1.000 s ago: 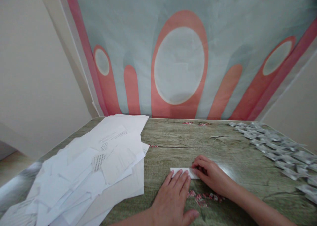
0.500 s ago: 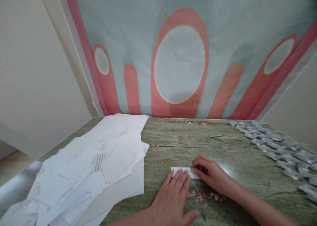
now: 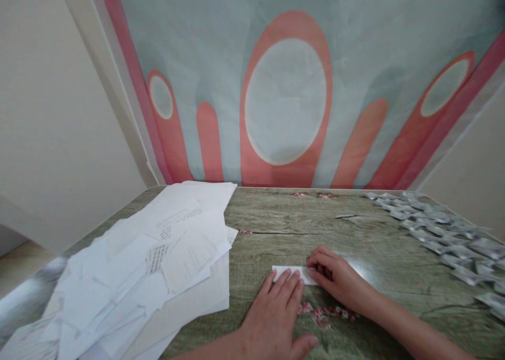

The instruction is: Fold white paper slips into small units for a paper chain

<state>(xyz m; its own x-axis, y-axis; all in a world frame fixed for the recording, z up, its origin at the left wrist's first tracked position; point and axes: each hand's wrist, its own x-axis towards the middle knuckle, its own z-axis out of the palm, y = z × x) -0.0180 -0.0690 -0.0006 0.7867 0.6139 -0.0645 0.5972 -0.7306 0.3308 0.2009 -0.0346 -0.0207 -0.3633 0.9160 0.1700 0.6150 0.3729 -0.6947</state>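
- Almost nothing changes in the last 1 second: your 2 hands stay in the same place, and only your view tips a tiny bit.
- For the work, that looks like a still moment, with the white strip (image 3: pixel 300 270) being held steady.
- The strip lies flat on the bench (image 3: pixel 272 212), in front of you, between your hands and under their fingers.
- Your left hand (image 3: pixel 272 312) is spread out, its fingers flat and resting on the strip, gripping nothing.
- Your right hand (image 3: pixel 339 278) has its fingers curled over the strip's right end; you touch it there, but I cannot tell if you pinch it.
- Count: 2 hands, 1 strip, 1 bench.
- There is 1 big paper pile (image 3: pixel 130 276) on your left; its sheets overlap too much to count.
- On your right, 1 group of silvery pieces (image 3: pixel 437 219) sits in rows; they run together, so I cannot count them.
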